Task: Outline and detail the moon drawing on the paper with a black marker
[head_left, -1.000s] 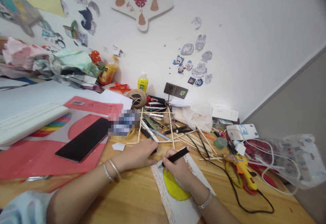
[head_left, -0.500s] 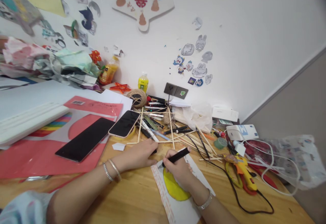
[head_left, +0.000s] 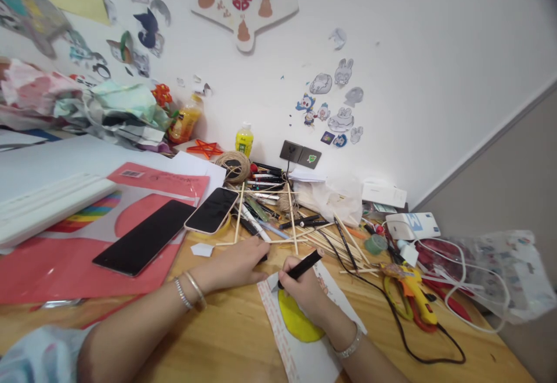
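My right hand (head_left: 304,296) is closed round a black marker (head_left: 307,263), its tip down at the upper left part of a white sheet of paper (head_left: 311,362). Grey colouring shows by the tip. Below it the sheet bears a large yellow patch (head_left: 296,322), partly covered by my right hand, and small reddish drawings along its edges. My left hand (head_left: 239,264) rests on the table at the sheet's upper left corner. Its fingers are curled, and a small black piece that looks like a marker cap (head_left: 263,259) sticks out between fingers and thumb.
Thin wooden sticks (head_left: 290,215), loose pens and a ball of twine (head_left: 234,165) lie beyond my hands. On the left are a phone (head_left: 212,211), a dark tablet-like slab (head_left: 143,238) and a red folder (head_left: 26,270). A yellow glue gun (head_left: 418,296) with its black cord lies on the right.
The grey area by the marker tip looks slightly larger, and the tip has shifted a little left. My left hand stays in place.
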Available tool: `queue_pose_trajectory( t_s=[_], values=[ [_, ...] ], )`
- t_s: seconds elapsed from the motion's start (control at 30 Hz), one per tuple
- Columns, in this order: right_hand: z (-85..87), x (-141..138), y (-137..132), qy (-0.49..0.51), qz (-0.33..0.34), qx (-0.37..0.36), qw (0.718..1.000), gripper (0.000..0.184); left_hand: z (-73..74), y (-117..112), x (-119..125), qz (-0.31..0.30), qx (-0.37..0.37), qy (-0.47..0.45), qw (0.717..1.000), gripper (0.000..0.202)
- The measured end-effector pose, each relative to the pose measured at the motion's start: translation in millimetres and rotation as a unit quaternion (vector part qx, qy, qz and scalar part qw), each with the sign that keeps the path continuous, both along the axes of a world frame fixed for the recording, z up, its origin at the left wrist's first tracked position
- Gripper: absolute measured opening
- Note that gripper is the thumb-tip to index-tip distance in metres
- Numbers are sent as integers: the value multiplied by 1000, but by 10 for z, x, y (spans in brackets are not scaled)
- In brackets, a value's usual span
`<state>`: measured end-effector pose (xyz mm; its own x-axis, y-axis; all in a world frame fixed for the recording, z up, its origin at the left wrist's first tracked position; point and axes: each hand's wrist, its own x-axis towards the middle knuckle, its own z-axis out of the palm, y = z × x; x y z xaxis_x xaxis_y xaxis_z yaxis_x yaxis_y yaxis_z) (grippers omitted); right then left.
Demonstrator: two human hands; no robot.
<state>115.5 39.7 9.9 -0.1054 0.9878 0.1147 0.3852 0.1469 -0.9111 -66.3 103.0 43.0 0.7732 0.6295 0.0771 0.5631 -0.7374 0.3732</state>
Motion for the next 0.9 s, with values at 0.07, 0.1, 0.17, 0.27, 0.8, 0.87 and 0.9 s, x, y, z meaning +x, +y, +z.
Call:
queue_pose_trajectory(
  t_s=[0.07, 0.1, 0.17, 0.27, 0.8, 0.87, 0.9],
  values=[
    [0, -9, 5, -21, 4, 15, 1000, 21, 9, -2, 2, -3, -4, -1, 1000, 20],
    [-2, -14, 7, -33, 6, 25, 999, 22, 11, -4, 3, -3, -4, -4, 1000, 20],
    [-5, -25, 6, -52, 9, 42, 998, 23, 18, -7, 8, 4, -11, -13, 1000, 18],
    [6, -30, -11, -39, 1, 48, 998, 22, 37, -15, 20, 18, -44, -33, 998, 12],
    [535, 319, -30, 109, -141, 104, 978, 19, 48, -86, 94, -50, -154, -59, 985, 22],
    [567, 338, -89, 93, -112, 85, 986, 14, 34, -75, 87, -52, -163, -70, 983, 23],
    [564, 339, -121, 83, -95, 76, 989, 11, 20, -67, 86, -55, -168, -81, 981, 24]
  ],
)
